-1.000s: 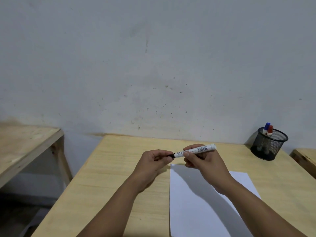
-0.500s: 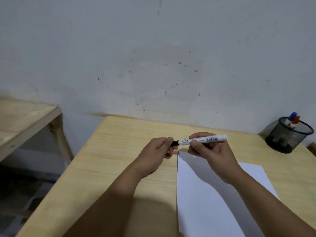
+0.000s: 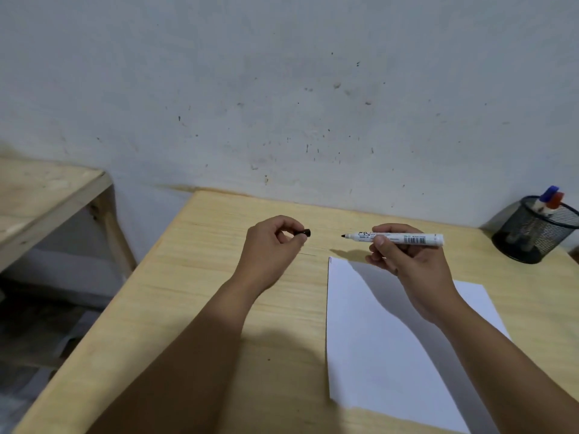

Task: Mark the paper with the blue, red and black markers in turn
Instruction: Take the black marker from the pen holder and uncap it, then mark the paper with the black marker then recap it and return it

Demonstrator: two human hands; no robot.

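My right hand (image 3: pixel 404 261) grips the white barrel of the black marker (image 3: pixel 407 239), held level above the table with its bare black tip pointing left. My left hand (image 3: pixel 272 245) pinches the marker's black cap (image 3: pixel 304 233), a short gap away from the tip. The white paper (image 3: pixel 376 333) lies flat on the wooden table (image 3: pixel 219 292) below my right hand and forearm. The blue marker (image 3: pixel 546 197) and red marker (image 3: pixel 554 200) stand in a black mesh cup (image 3: pixel 532 230) at the far right.
A pale wall runs along the table's far edge. A second wooden table (image 3: pixel 40 195) stands to the left across a gap, with dark floor below it.
The cap has come off the black marker: my left hand has drawn it leftward while my right hand keeps the barrel. The view has tilted down and shifted.
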